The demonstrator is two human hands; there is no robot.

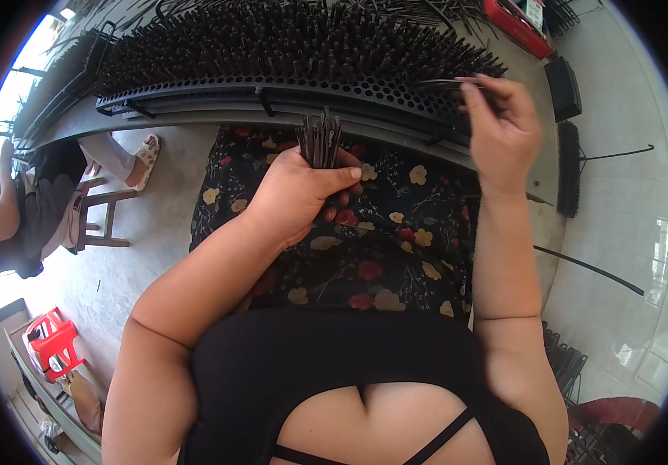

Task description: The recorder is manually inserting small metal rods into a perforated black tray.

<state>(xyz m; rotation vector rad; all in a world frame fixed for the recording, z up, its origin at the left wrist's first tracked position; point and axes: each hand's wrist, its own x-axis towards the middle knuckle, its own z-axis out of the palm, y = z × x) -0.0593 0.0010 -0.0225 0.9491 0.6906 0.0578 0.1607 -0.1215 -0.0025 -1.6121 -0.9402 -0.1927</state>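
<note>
A bundle of thin dark rods (320,141) stands upright in my left hand (303,190), whose fingers and thumb wrap round it above my lap. My right hand (506,124) is raised at the right end of a long black perforated rack (272,84). Between its thumb and fingers it pinches a single thin dark rod (444,81), which points left over the holes. Densely packed rods (287,43) stick up from most of the rack, while several holes at its right end show bare. Whether the pinched rod touches the rack, I cannot tell.
A flowered dark cloth (372,256) covers my lap below the table edge. At the back right stands a red box (520,27). A black brush-like strip (569,170) is to the right. Another person (31,201) sits at the left near a wooden stool (105,209); a red plastic stool (56,345) stands lower left.
</note>
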